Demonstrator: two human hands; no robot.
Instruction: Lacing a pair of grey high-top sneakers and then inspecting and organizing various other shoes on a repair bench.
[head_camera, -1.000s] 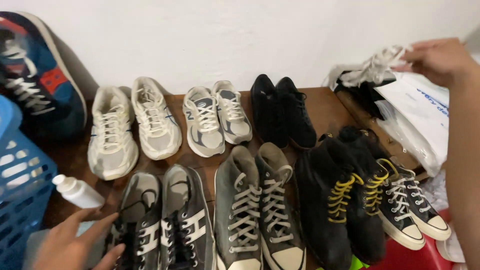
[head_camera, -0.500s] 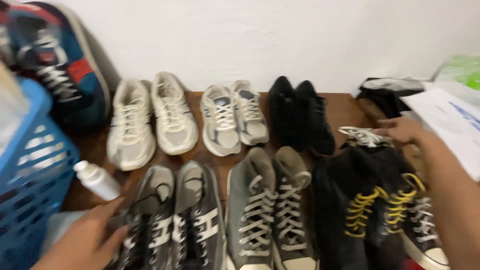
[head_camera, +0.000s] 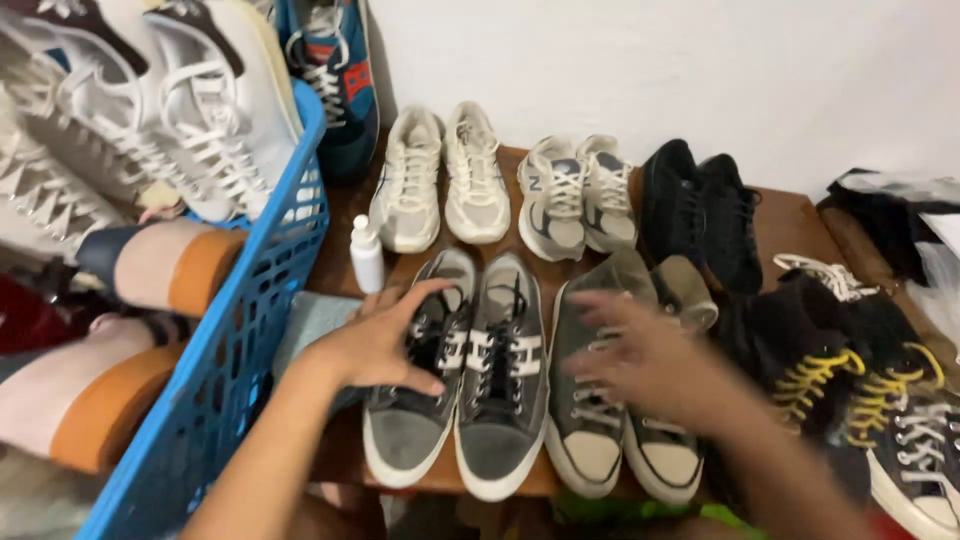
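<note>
Barely any bare desk (head_camera: 790, 215) shows between the packed pairs; a blue basket (head_camera: 255, 330) walls the left. At the front edge lie the grey low-top sneakers (head_camera: 462, 385), toes overhanging toward the viewer, long axis running front to back. Left hand (head_camera: 385, 340) rests spread across the left sneaker's laces, gripping nothing. Right hand (head_camera: 650, 365), motion-blurred, hovers open over the grey high-top sneakers (head_camera: 620, 400); black boots with yellow laces (head_camera: 830, 370) are cut off at right.
</note>
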